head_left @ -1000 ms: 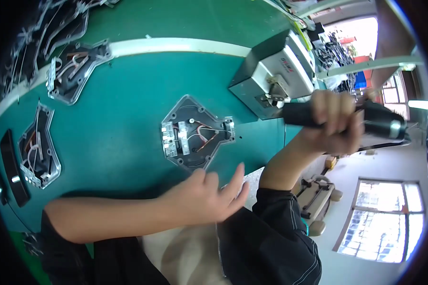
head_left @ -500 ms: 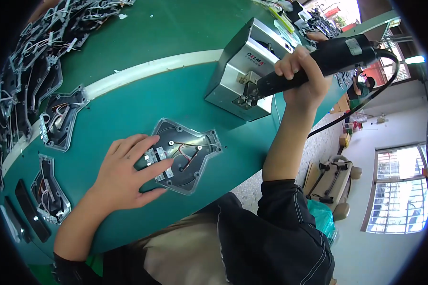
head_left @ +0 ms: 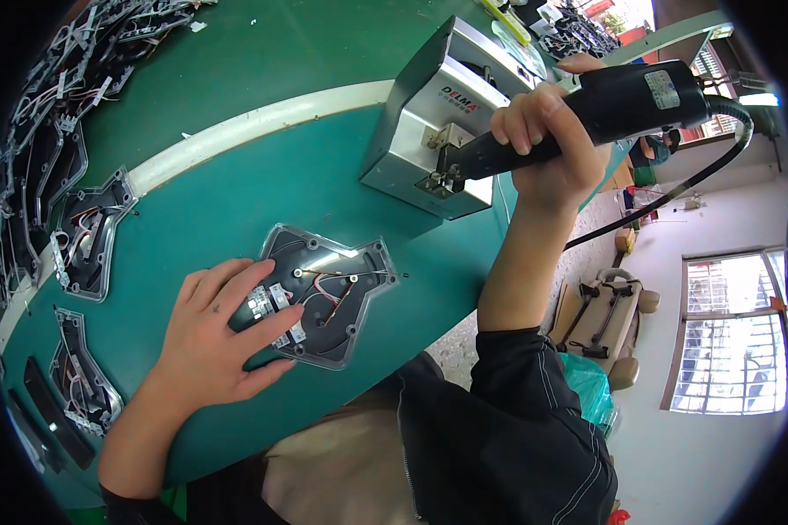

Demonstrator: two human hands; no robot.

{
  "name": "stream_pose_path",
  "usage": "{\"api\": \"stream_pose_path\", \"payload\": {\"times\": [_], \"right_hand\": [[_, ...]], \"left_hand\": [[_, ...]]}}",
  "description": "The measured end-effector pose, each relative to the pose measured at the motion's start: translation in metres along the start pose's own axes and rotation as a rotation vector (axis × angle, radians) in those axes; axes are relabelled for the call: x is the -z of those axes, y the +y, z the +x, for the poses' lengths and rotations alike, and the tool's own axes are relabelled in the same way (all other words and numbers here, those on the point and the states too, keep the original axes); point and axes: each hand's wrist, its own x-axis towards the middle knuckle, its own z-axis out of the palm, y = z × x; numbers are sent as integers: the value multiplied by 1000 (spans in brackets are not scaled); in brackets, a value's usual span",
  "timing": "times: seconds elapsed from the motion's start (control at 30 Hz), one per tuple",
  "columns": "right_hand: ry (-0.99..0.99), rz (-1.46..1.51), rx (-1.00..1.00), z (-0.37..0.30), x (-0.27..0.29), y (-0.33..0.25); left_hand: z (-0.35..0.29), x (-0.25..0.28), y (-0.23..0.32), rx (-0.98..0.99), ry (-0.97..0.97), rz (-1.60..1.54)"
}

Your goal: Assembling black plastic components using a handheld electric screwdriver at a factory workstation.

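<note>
My right hand (head_left: 556, 149) is wrapped round a black electric screwdriver (head_left: 635, 103) with a cord at its rear end. The screwdriver is tilted, and its front end is at the front of a silver metal screw feeder (head_left: 425, 96); its tip is hard to make out there. My left hand (head_left: 206, 328) lies with spread fingers over the left side of a flat, angular, dark casing (head_left: 334, 337) with a clear rim. Inside the casing are thin wires and small whitish connector blocks (head_left: 280, 299), partly covered by my fingers.
Similar casings (head_left: 96, 241) (head_left: 83, 376) lie at the left, near dark strips (head_left: 54, 416). A large heap of wired parts (head_left: 48, 105) fills the far left. A white strip (head_left: 254, 122) crosses the green table (head_left: 271, 188). Another person (head_left: 655, 149) is at the far right.
The view has shifted slightly, so the table things appear a little further left. My right hand keeps the screwdriver at the feeder, and my left hand stays on the casing.
</note>
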Motion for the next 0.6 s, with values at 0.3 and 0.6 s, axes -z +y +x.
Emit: {"api": "stream_pose_path", "payload": {"times": [0.3,0.6], "right_hand": [[-9,35,32,-1,6,-3],[-26,46,40,-3,4,-5]], "left_hand": [[-1,0,1,2,5,-13],[1,0,2,6,6,-9]]}}
